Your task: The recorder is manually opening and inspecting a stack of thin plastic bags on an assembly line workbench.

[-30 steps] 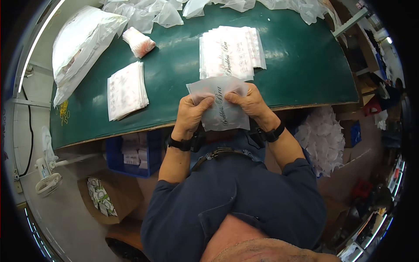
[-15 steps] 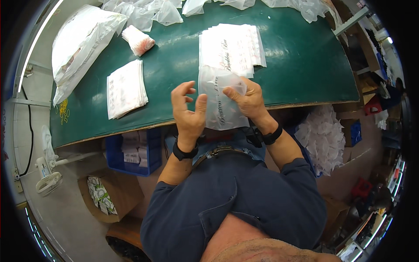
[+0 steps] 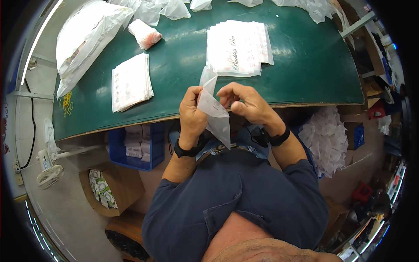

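A translucent frosted plastic bag (image 3: pixel 214 111) with dark print hangs twisted in front of me, at the table's near edge. My left hand (image 3: pixel 193 115) pinches it by its left side, fingers closed. Close to the bag's right side is my right hand (image 3: pixel 248 104), its fingers curled but apart; whether its fingertips touch the plastic I cannot tell. Just beyond both hands lies a stack of printed bags (image 3: pixel 233 48) on the green table (image 3: pixel 179 56). Another white stack of bags (image 3: pixel 131 83) lies to the left, with a rolled bundle (image 3: pixel 145 34) behind it.
A large white sack (image 3: pixel 87 39) fills the table's far left, with yellow rubber bands (image 3: pixel 67 104) near it. Loose clear bags (image 3: pixel 174 9) line the far edge. Below the table are a blue crate (image 3: pixel 135 150), a cardboard box (image 3: pixel 126 187) and a heap of bags (image 3: pixel 326 139).
The bag has gone from flat to twisted and is now in my left hand, which was open before. My right hand has let go of it. The view has shifted slightly.
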Motion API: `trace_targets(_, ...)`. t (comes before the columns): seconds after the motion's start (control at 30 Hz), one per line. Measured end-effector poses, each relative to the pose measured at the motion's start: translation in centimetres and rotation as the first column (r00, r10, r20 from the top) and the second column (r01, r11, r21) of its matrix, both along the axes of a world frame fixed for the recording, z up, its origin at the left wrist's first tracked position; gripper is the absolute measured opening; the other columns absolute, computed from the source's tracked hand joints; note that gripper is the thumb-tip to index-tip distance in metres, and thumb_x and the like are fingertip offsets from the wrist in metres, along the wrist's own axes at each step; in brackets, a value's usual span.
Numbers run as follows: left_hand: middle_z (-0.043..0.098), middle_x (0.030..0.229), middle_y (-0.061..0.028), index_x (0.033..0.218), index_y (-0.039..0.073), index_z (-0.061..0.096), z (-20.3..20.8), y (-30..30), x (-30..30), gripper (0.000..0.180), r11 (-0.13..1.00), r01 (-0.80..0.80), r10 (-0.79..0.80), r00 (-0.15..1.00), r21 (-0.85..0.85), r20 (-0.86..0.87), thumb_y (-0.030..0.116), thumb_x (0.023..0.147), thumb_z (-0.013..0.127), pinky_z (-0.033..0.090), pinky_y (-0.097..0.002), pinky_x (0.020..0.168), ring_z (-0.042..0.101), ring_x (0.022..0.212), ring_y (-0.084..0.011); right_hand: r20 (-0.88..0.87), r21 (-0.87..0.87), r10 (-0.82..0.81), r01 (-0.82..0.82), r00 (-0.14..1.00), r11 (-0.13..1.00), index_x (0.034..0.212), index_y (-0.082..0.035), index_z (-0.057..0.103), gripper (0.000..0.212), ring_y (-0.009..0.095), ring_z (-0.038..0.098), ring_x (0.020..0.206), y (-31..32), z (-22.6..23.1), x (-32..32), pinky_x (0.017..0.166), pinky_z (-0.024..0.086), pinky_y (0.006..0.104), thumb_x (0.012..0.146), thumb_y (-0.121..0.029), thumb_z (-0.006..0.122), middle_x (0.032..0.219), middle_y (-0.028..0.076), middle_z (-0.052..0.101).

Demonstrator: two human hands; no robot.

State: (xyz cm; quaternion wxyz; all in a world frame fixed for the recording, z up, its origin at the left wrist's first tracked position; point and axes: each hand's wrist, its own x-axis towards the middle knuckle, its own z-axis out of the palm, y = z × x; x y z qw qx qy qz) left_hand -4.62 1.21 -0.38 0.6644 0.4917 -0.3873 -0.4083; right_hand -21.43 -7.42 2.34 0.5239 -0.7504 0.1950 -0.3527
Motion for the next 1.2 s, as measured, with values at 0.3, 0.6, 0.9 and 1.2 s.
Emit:
trace_targets(0.3, 0.063, 0.094, -0.0011, 0.105, 0.002, 0.061, 0.0, 0.5, -0.3, 0.017, 0.994, -0.056, 0.079, 0.965, -0.097, 0.252, 0.013, 0.096, 0.068, 0.048, -0.0242, 0.076, 0.057, 0.085, -0.0083, -0.065, 0.033, -0.084, 0.086, 0.994, 0.996, 0.079, 0.0, 0.06, 0.027, 0.008, 0.045, 0.062, 0.8, -0.1, 0.6, 0.054, 0.038, 0.0279, 0.1, -0.016, 0.064, 0.066, -0.001, 0.053)
trace_targets(0.6, 0.062, 0.091, -0.0005, 0.101, 0.002, 0.061, 0.6, 1.0, 0.8, 0.015, 0.997, -0.049, 0.066, 0.952, -0.066, 0.3, 0.017, 0.103, 0.063, 0.047, -0.0242, 0.073, 0.056, 0.083, -0.0097, -0.007, -0.108, -0.123, 0.122, 0.992, 0.987, 0.075, -0.001, 0.056, 0.028, 0.008, 0.04, 0.061, 1.3, -0.5, 1.0, 0.052, 0.035, 0.0294, 0.1, -0.012, 0.064, 0.064, 0.0, 0.047)
trace_targets(0.9, 0.064, 0.093, 0.0006, 0.105, 0.002, 0.064, -1.1, 0.3, 3.1, 0.018, 0.999, -0.021, 0.02, 1.0, -0.029, -0.014, 0.02, 0.106, 0.059, 0.046, -0.0219, 0.071, 0.056, 0.082, -0.0067, 0.079, -0.257, -0.106, 0.123, 0.991, 0.959, 0.077, -0.002, 0.057, 0.026, 0.018, 0.044, 0.055, 0.9, -0.9, 0.9, 0.052, 0.037, 0.0332, 0.099, -0.013, 0.066, 0.065, 0.007, 0.049)
trace_targets(1.2, 0.062, 0.093, 0.0018, 0.103, 0.001, 0.063, 0.4, 1.4, 2.3, 0.019, 0.964, 0.261, -0.254, 0.96, 0.048, -0.121, 0.02, 0.107, 0.058, 0.047, -0.0204, 0.073, 0.055, 0.08, -0.0043, 0.067, -0.189, 0.05, -0.036, 0.997, 0.981, 0.078, -0.001, 0.057, 0.025, 0.025, 0.049, 0.055, 0.9, -1.3, 1.4, 0.052, 0.04, 0.0364, 0.095, -0.015, 0.069, 0.066, 0.011, 0.052)
